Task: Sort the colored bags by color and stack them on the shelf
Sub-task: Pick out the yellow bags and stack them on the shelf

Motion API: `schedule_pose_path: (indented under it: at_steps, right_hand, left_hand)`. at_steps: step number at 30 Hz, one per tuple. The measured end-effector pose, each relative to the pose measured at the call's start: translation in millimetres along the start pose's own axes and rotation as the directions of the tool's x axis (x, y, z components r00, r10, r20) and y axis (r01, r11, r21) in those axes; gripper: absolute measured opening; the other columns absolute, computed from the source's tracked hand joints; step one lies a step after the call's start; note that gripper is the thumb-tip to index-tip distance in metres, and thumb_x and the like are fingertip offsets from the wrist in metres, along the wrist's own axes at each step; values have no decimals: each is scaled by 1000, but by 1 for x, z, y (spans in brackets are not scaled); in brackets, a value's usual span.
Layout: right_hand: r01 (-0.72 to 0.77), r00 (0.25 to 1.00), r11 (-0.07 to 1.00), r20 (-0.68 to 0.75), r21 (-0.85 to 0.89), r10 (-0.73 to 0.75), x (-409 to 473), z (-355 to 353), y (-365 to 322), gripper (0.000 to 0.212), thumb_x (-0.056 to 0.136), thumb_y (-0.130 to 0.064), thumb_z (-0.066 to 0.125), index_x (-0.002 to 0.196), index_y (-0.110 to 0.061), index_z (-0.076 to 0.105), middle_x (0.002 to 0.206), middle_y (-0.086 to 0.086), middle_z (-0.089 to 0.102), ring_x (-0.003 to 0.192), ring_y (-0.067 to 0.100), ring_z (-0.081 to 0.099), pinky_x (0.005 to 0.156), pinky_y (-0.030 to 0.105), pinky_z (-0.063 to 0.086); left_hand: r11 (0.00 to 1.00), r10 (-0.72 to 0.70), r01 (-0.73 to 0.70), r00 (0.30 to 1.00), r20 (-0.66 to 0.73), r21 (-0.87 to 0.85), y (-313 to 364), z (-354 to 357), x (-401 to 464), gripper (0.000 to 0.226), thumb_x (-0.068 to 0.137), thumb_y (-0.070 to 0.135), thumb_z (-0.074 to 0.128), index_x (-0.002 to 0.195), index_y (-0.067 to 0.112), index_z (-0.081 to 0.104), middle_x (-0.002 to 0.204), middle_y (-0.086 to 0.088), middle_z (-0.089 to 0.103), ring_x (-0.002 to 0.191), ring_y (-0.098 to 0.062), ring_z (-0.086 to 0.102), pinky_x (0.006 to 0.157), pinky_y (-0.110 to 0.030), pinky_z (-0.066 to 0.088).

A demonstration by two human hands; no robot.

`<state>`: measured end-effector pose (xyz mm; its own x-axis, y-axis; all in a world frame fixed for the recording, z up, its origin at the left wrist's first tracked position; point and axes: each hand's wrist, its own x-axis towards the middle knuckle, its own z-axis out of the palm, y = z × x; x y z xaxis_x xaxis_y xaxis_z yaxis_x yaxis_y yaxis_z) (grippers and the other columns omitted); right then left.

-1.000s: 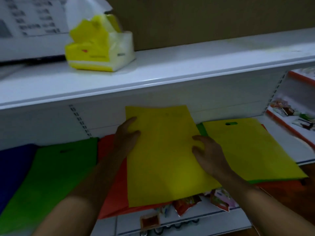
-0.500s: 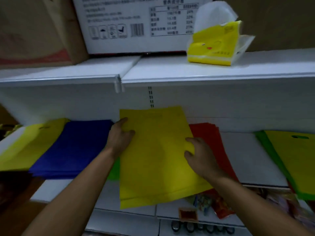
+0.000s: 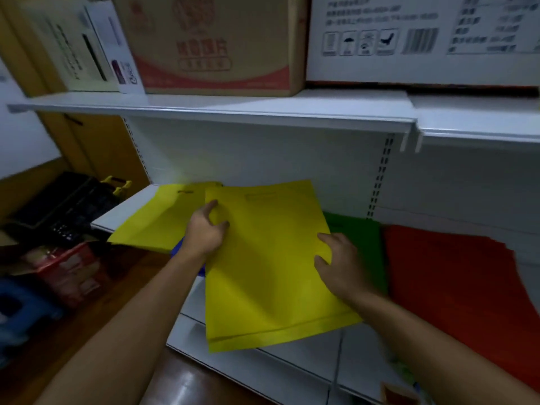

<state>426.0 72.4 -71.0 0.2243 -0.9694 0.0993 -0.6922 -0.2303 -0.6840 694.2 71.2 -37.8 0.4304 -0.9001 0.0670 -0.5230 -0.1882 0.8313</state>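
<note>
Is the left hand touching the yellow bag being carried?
Touching. The head view shows the left hand gripping the left edge of the held yellow bag, thumb on its top face.

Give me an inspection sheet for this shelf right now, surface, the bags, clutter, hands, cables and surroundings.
Surface: white lower shelf, bags lying on it.
Job's things: held yellow bag; yellow pile at the shelf's left end; green bags and red bags to the right; a blue edge shows under the yellow.
Clutter: small packets at the lower right, blurred.
Hands: left hand grips the held bag's left edge; right hand grips its right edge.
Cables: nothing seen.
Surroundings: upper shelf carrying cardboard boxes; dark crates on the left.
</note>
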Motion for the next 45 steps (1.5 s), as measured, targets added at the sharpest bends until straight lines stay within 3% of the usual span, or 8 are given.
schedule_pose_path:
  at_steps: [5,8,12,16,19,24,28,45]
  right_hand:
    - [-61,998,997,-2,54,61,64,71,-44,54,92,-9,58,143,-8,43,145,12,39,132,27,40,104,28,33]
    - [-129,991,990,41,56,127,93,105,-57,56,92,-9,57,145,-9,39,148,10,34,133,26,39,99,25,33]
    - [-195,977,981,88,24,192,123,133,-54,57,94,-14,57,147,-11,36,148,8,33,132,24,40,102,25,33]
    - [-255,957,966,134,-43,259,146,153,-40,59,97,-23,55,150,-15,30,155,6,25,139,23,33,108,28,30]
    - [-278,943,953,153,-120,294,158,164,-30,59,100,-30,50,151,-17,26,159,5,19,144,23,24,112,31,27]
    - [-299,917,918,186,-262,352,165,173,-13,60,100,-40,45,153,-24,22,161,5,10,147,26,13,118,37,20]
    - [-350,906,907,159,-236,391,166,169,-8,63,99,-42,46,154,-24,19,162,5,6,148,28,9,119,41,17]
    - [-426,905,888,-87,-171,417,94,58,5,68,99,-32,48,155,-13,14,162,10,8,149,24,9,119,31,14]
  left_hand:
    - [1000,20,-21,999,36,7,-36,-40,80,62,85,7,63,143,8,42,141,-16,47,120,-32,53,100,-46,45]
    - [1000,25,-26,997,73,13,-59,-50,125,76,65,24,61,138,9,48,126,-19,60,104,-32,63,91,-51,51]
    - [994,-1,-10,994,107,109,-88,-40,174,53,76,12,70,128,7,60,123,-20,61,105,-34,61,90,-44,50]
    - [991,-12,-13,984,179,136,-114,-15,208,56,72,23,65,125,7,61,120,-22,63,102,-35,63,87,-42,52]
    - [990,-31,-1,973,227,144,-127,9,226,55,83,7,71,135,4,51,140,-18,47,117,-32,54,93,-33,42]
    - [960,-90,-25,916,390,280,-142,31,249,74,87,23,69,149,15,30,158,-12,17,143,-29,24,115,-39,27]
    - [918,-74,-91,917,391,386,-137,30,253,76,89,29,66,152,18,23,160,-15,7,147,-31,11,117,-41,19]
    - [933,272,-349,842,466,86,-3,93,183,66,90,23,65,148,17,32,156,-10,25,143,-28,25,115,-46,26]
